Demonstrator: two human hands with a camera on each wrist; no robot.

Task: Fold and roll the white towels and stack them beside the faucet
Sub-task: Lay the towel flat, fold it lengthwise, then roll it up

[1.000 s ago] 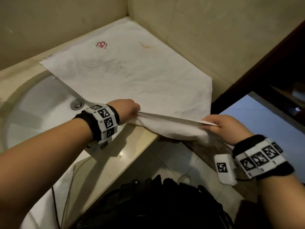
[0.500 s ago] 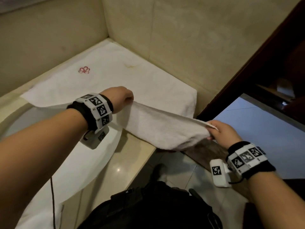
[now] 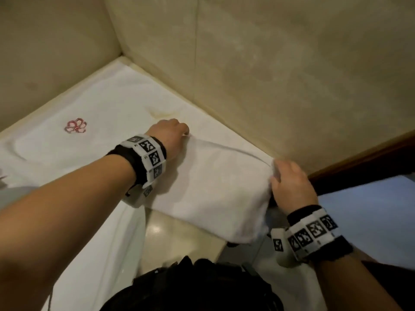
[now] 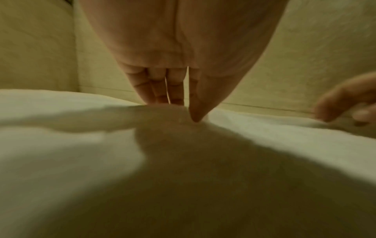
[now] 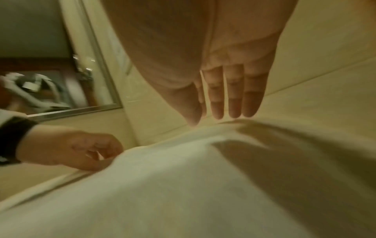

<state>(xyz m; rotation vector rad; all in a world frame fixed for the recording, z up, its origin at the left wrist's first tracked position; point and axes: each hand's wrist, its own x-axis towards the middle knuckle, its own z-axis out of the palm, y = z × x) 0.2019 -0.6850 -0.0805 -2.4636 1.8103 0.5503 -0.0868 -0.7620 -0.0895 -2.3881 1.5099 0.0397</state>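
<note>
A white towel [image 3: 213, 194] with a red embroidered flower [image 3: 76, 126] lies spread on the counter, reaching into the wall corner. Its near part is folded back over the rest. My left hand [image 3: 177, 131] pinches the lifted edge near the towel's middle; in the left wrist view the thumb and fingers [image 4: 162, 96] close on a fold of towel [image 4: 61, 161]. My right hand [image 3: 285, 173] holds the same edge at its right corner by the wall, fingertips [image 5: 236, 112] meeting the towel [image 5: 183, 185]. No faucet is in view.
The beige counter [image 3: 179, 239] shows below the fold, with the white basin [image 3: 101, 254] at lower left. Tiled walls [image 3: 269, 86] close the corner behind. A dark wooden frame [image 3: 370, 158] runs at the right, and a mirror [image 5: 61, 64] hangs above the counter.
Both hands have carried the towel's near edge up and away from me, over the counter toward the wall. The hanging part now lies folded on top of the spread towel.
</note>
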